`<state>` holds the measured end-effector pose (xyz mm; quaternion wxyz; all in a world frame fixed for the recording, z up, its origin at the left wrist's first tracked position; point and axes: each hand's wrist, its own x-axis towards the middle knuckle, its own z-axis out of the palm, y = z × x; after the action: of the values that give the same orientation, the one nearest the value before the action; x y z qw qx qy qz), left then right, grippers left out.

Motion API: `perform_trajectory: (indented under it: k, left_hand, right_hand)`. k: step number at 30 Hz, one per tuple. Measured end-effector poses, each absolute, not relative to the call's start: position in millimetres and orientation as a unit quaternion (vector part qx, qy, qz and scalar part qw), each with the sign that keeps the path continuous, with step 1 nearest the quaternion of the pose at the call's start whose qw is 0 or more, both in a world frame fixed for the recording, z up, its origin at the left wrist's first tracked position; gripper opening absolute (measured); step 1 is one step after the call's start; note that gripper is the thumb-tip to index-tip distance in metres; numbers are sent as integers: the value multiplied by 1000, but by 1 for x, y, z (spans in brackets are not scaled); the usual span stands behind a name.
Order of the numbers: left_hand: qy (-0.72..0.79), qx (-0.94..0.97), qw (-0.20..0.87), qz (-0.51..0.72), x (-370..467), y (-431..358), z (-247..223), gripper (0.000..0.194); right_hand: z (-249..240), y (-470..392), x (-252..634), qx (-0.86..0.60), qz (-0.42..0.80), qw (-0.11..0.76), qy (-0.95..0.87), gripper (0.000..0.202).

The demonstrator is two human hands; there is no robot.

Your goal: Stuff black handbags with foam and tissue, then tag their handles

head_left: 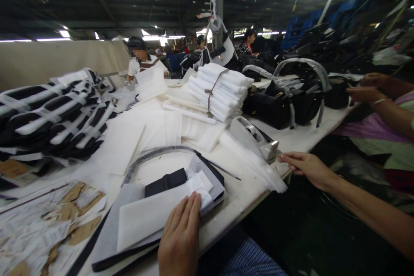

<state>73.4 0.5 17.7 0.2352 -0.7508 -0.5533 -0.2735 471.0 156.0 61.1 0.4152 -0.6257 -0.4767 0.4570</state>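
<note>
Black bag (165,182) under white sheet (147,221)

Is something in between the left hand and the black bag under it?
Yes: the left hand's fingers rest on white wrapping, and that wrapping lies over the black bag.

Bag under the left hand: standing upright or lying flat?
Lying flat: the bag has its broad side up on the table, with a white sheet across it and the left hand resting on top.
</note>
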Motion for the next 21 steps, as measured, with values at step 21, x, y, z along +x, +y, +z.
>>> perform_trajectory:
  k: [21]
  left_hand:
    - [-598,-726,178,-291,84,-4,20,42]
  right_hand:
    - [159,173,287,-80,182,62,-978,19]
